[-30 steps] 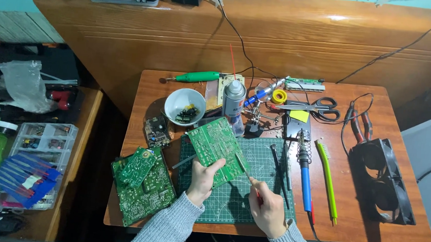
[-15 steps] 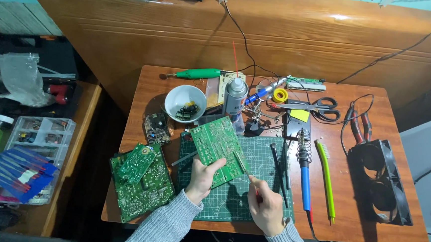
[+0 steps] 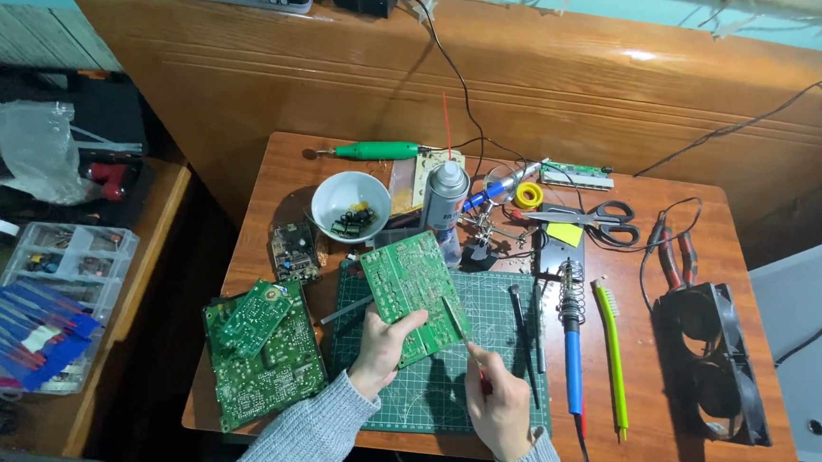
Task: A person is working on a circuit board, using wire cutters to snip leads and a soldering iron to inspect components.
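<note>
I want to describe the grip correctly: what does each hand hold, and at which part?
Left hand holds the green circuit board at its lower edge. Right hand holds a thin tool by its handle end.

My left hand (image 3: 380,348) grips the lower edge of a green circuit board (image 3: 415,293), tilted above the cutting mat (image 3: 511,308); my right hand (image 3: 498,412) pinches a thin tool (image 3: 457,327) whose tip touches the board; white bowl (image 3: 350,205) behind.

Tiny contents of the white bowl (image 3: 350,204), too small to identify.
</note>
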